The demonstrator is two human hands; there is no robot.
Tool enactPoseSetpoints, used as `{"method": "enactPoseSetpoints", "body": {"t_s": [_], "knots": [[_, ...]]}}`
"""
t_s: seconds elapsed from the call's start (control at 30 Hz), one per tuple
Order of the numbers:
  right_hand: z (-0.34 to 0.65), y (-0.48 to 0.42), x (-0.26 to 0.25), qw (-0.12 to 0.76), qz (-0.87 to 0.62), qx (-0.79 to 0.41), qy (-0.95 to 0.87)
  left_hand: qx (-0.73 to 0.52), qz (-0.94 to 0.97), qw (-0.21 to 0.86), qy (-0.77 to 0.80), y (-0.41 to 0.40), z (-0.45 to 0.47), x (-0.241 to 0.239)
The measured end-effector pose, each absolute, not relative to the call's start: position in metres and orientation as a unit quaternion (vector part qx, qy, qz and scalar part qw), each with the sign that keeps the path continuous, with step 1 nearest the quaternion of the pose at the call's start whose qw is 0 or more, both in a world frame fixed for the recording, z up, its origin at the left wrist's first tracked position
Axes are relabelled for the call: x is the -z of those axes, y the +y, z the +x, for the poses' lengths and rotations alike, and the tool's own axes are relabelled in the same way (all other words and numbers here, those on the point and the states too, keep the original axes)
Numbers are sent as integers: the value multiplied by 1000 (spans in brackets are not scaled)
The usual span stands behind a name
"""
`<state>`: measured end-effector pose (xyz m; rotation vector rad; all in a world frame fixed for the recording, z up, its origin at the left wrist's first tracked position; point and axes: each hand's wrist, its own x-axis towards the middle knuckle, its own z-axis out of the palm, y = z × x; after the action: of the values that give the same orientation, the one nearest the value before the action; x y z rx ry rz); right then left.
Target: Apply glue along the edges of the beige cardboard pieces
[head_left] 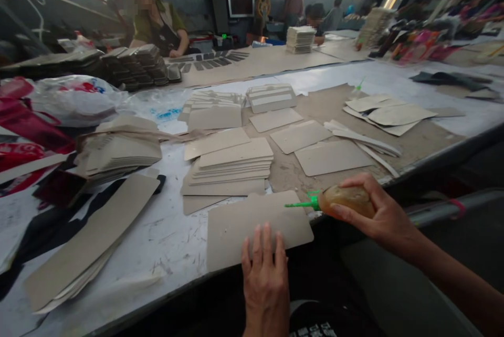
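Note:
My left hand (264,269) lies flat with fingers stretched out, pressing on a beige cardboard panel (232,224) at the table's front edge. In my right hand (372,206) is a squeeze glue bottle (342,201) holding amber liquid, tipped on its side. Its green nozzle (301,204) points left over the panel's right part; whether the tip touches the board I cannot tell. Just behind the panel rises a stack of similar panels (236,161). More single panels (333,157) lie to the right of that stack.
Long cardboard strips (94,237) lie at left, near another panel stack (122,148). Narrow pale strips (366,143) and cut pieces (394,113) are at right. Plastic bags (74,98) crowd the far left. A co-worker (157,22) sits across the table; other people are farther back.

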<state>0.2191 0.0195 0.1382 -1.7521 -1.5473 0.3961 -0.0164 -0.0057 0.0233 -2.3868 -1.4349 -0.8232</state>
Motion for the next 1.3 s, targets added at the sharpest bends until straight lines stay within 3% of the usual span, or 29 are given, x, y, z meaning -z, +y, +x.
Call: {"method": "enactPoseSetpoints", "body": {"t_s": [0.3, 0.87, 1.3], "knots": [[228, 21, -127, 380, -637, -107, -662, 191, -863, 158, -441, 16, -7, -18], [229, 36, -124, 345, -577, -52, -738, 227, -842, 117, -475, 10, 0, -14], [220, 36, -134, 323, -554, -124, -757, 238, -845, 107, -466, 11, -2, -16]]}}
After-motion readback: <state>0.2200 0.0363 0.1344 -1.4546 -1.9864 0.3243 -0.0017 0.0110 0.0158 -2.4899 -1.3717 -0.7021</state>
